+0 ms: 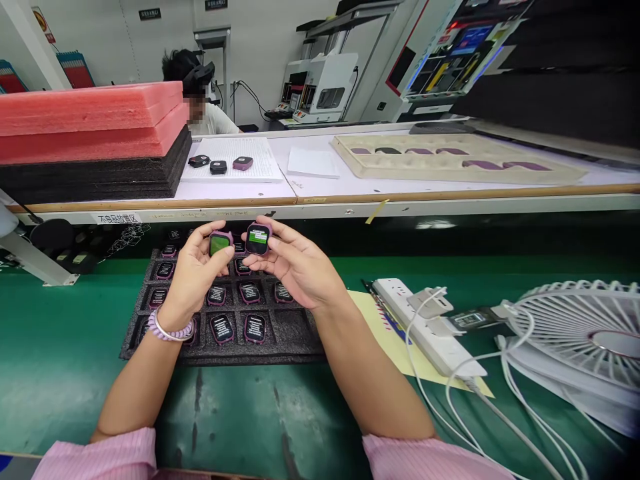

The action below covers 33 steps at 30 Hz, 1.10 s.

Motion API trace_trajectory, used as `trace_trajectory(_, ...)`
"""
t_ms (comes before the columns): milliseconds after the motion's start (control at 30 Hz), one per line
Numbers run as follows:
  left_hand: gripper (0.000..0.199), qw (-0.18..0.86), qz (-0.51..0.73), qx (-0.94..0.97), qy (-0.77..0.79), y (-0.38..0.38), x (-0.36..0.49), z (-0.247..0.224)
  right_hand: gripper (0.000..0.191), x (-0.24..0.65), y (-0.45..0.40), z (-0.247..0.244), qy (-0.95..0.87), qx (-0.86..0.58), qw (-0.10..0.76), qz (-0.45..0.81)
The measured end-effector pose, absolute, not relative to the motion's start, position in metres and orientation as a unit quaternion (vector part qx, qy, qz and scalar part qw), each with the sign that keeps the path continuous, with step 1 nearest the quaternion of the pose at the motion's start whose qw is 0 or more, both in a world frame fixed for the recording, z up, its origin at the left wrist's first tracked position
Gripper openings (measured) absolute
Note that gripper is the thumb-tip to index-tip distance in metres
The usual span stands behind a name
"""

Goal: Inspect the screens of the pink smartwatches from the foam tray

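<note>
My left hand (201, 267) pinches a purple-rimmed watch body (220, 244) whose screen shows green. Close beside it, my right hand (295, 263) holds another watch body (258, 239) by its edges, its screen black with a green and white band. Both are held up over the back part of a black foam tray (295, 333). In the tray's compartments lie several similar watch bodies with white text on dark screens, such as one at the front (255, 329). Some compartments behind my hands are hidden.
On the right are a white power strip (425, 327) with cables, yellow paper (377, 327) and a white fan (590, 333). The shelf (320, 193) ahead bears foam stacks (90, 120), three watch bodies on paper, and a beige tray (425, 172). A person (200, 100) sits beyond.
</note>
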<state>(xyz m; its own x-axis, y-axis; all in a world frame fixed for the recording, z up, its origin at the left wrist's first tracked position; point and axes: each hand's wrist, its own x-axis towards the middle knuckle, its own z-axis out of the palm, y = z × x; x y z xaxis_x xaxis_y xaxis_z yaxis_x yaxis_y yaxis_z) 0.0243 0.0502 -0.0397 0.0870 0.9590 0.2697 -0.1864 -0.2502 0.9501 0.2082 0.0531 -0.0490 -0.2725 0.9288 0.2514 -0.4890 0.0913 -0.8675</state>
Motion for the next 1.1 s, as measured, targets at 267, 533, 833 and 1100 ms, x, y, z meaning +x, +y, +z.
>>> trace_trajectory(267, 0.035, 0.414, 0.503, 0.644, 0.400, 0.043, 0.042, -0.056, 0.044, 0.265, 0.024, -0.067, -0.517, -0.296, 0.538, 0.596)
trace_trajectory(533, 0.056, 0.426, 0.228, 0.774, 0.410, 0.002, 0.101, -0.099, 0.068, 0.340, -0.011, -0.101, -0.478, -0.399, 0.472, 0.624)
trace_trajectory(833, 0.061, 0.070, 0.084, 0.881, 0.460, -0.009, 0.118, -0.104, 0.069, 0.353, -0.018, -0.128, -0.546, -0.397, 0.425, 0.603)
trace_trajectory(1100, 0.073, -0.059, 0.148, 0.887, 0.433, -0.028, 0.034, -0.100, 0.053, 0.357, -0.018, -0.127, -0.801, -0.436, 0.285, 0.294)
